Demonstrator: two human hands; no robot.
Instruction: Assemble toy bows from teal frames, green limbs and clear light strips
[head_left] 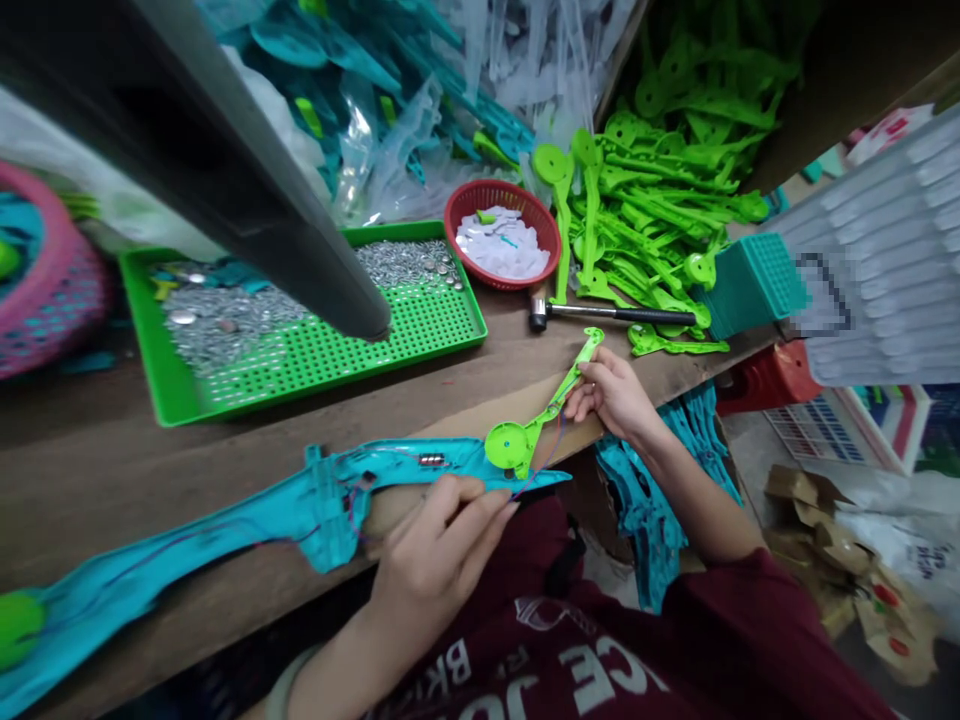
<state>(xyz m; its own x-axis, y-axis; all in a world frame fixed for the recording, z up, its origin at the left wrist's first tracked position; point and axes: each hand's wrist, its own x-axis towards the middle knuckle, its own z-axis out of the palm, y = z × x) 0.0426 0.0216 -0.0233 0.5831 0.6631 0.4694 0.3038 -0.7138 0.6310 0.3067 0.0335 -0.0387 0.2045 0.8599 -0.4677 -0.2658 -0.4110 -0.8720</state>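
Note:
A long blue plastic toy sword half [255, 515] lies hollow side up along the table's front edge, with thin wires running inside and small silver button cells [431, 460] in it. My left hand [439, 550] is closed in a pinch over its right end, on a thin red and blue wire [540, 467]. My right hand [611, 395] grips the narrow arm of a bright green plastic piece [510, 445], whose round cup end hangs over the blue half's tip. The wire runs up along the green piece toward my right fingers. A green round part [19, 630] sits at the blue half's left end.
A green tray [315, 390] of small metal parts and a red basket [555, 260] of white pieces stand behind. A hammer [615, 314] lies before a heap of green parts [652, 220]. A dark metal post [285, 230] slants across the upper left. Blue parts [645, 520] fill a box below right.

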